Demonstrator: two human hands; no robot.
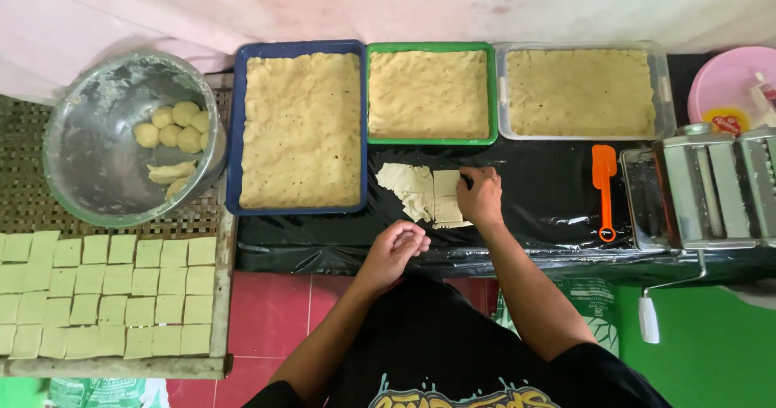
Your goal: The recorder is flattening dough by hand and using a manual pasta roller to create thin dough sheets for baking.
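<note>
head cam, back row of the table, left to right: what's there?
Metal bowl with dough balls → blue tray of filling → green tray of filling → clear tray of filling → pink bowl.

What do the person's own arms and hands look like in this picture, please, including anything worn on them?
Both arms are bare from the upper arm down, with no long sleeves. The left hand and right hand are bare too: no gloves, and no rings, watch or bracelet that I can make out. The person wears a black shirt with a coloured print.
</note>
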